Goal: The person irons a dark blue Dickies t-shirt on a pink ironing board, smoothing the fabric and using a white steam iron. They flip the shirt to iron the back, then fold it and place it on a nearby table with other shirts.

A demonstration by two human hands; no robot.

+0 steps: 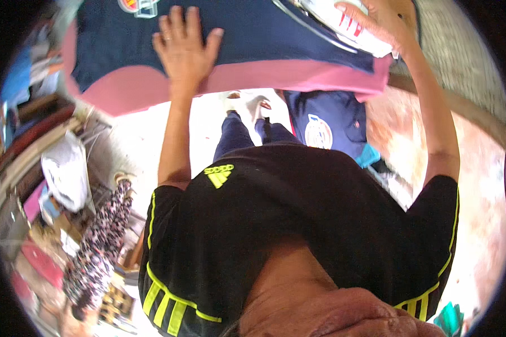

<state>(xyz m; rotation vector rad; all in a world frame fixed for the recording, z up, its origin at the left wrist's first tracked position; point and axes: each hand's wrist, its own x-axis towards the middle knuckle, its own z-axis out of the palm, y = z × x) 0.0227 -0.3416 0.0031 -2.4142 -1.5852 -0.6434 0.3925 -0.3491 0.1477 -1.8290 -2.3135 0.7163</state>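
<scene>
A dark navy garment (264, 42) lies spread over a pink cloth (129, 90) on the work surface in front of me. My left hand (186, 53) rests flat on the garment, fingers spread and pointing away from me. Just beyond it, a printed badge (139, 7) on the fabric is cut off by the top edge. At the right, my right hand (374, 25) is closed around a white clothes iron with red marks (348, 28). The iron is on the garment's right part, and a curved light line runs along its left side. Part of its handle is hidden under my fingers.
A folded navy garment with a white print (326, 126) lies below the table edge, beside a teal cloth (368, 156). Woven matting (461, 50) lies to the right. On the left are a white plastic bag (67, 171), piled boards and a person in patterned clothing (98, 241).
</scene>
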